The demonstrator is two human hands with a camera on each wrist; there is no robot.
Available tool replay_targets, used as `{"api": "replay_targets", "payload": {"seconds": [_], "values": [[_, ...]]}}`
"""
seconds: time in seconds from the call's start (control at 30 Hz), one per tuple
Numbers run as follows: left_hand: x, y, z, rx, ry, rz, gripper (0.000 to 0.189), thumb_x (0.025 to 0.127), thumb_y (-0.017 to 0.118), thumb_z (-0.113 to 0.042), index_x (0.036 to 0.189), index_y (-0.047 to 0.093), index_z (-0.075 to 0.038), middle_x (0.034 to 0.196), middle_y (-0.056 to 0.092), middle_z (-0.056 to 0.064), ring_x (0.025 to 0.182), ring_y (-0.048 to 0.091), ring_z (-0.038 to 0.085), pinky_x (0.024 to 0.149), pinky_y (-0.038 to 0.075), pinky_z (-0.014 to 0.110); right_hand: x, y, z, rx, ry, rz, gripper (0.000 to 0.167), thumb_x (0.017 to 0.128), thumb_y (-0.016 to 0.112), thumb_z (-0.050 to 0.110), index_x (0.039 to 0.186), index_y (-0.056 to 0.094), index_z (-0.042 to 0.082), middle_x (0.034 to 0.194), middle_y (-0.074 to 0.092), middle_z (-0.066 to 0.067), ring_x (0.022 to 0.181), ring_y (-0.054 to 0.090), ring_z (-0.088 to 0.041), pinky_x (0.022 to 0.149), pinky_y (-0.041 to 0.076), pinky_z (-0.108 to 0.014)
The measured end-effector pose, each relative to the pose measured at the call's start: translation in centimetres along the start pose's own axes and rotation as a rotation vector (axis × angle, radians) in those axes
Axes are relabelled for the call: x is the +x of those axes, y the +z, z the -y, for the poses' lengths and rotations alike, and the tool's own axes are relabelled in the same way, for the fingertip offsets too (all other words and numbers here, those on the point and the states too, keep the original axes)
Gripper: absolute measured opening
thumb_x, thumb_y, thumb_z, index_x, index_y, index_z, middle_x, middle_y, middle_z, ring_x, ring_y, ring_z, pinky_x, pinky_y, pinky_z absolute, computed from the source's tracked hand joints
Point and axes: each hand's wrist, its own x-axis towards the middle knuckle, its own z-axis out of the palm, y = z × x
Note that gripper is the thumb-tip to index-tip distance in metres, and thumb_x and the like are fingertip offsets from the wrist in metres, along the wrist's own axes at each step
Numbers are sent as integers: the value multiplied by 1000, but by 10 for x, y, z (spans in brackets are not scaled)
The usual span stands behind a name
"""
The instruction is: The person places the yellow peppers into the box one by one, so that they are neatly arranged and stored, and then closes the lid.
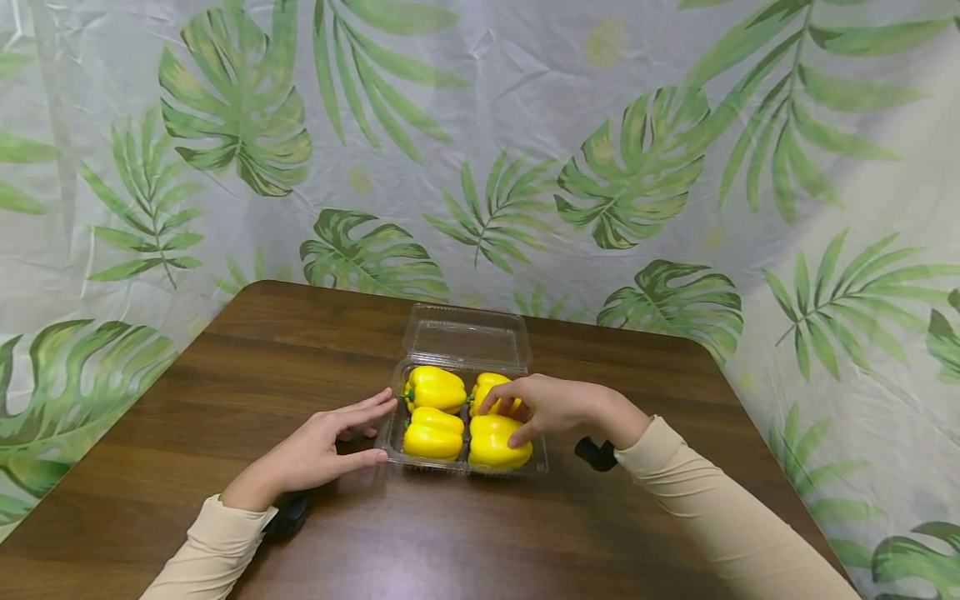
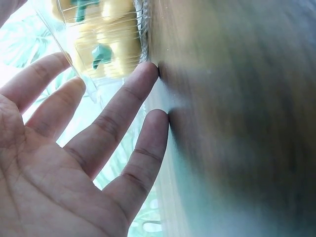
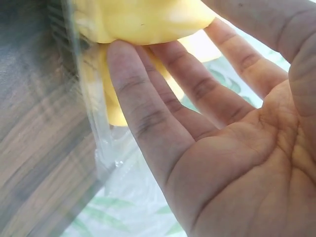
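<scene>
A clear plastic clamshell container (image 1: 393, 429) lies open on the table with yellow bell peppers in it, two in the back row and two in front. My right hand (image 1: 562, 406) grips the front right bell pepper (image 1: 491, 443), thumb on its near side and fingers behind it. In the right wrist view, the fingers reach under and around that yellow bell pepper (image 3: 143, 22). My left hand (image 1: 318, 450) steadies the container's left side with fingers spread and fairly straight; the left wrist view shows fingertips at the clear wall and on the table.
The container's transparent lid (image 1: 468, 337) is folded back toward the far edge of the brown wooden table (image 1: 300, 358). Behind the table hangs a leaf-patterned cloth (image 1: 517, 125). A dark strap-like piece (image 1: 595, 454) shows at the right wrist.
</scene>
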Motion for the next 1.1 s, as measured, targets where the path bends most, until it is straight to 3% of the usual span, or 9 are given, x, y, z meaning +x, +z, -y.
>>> {"api": "replay_targets", "payload": {"seconds": [0.2,0.47,0.73,1.1], "values": [[0,0,0,3,0,1,71,101,76,-40,161,51,-11,171,43,13,115,78,23,100,61,49,2,1,-2,-38,-11,-7,51,96,84,19,144,66,20,128,71,-2,113,64,-17,103,55,-41],[0,-1,0,6,3,0,71,101,76,-39,161,51,-10,171,43,13,115,78,23,100,61,49,2,1,-2,-33,-8,-6,52,96,83,20,145,66,20,130,71,-2,114,65,-18,104,55,-43],[0,1,2,7,1,0,71,101,76,-40,161,51,-11,171,43,13,114,78,22,100,62,48,4,0,-5,-21,-14,6,51,95,84,20,143,66,21,120,71,1,106,64,-18,99,55,-39],[-1,0,3,16,-1,-14,70,101,77,-41,160,52,-13,170,45,12,114,78,20,99,62,47,2,0,-8,62,21,0,52,96,83,20,144,66,21,129,71,-3,119,69,-23,106,57,-45]]}}
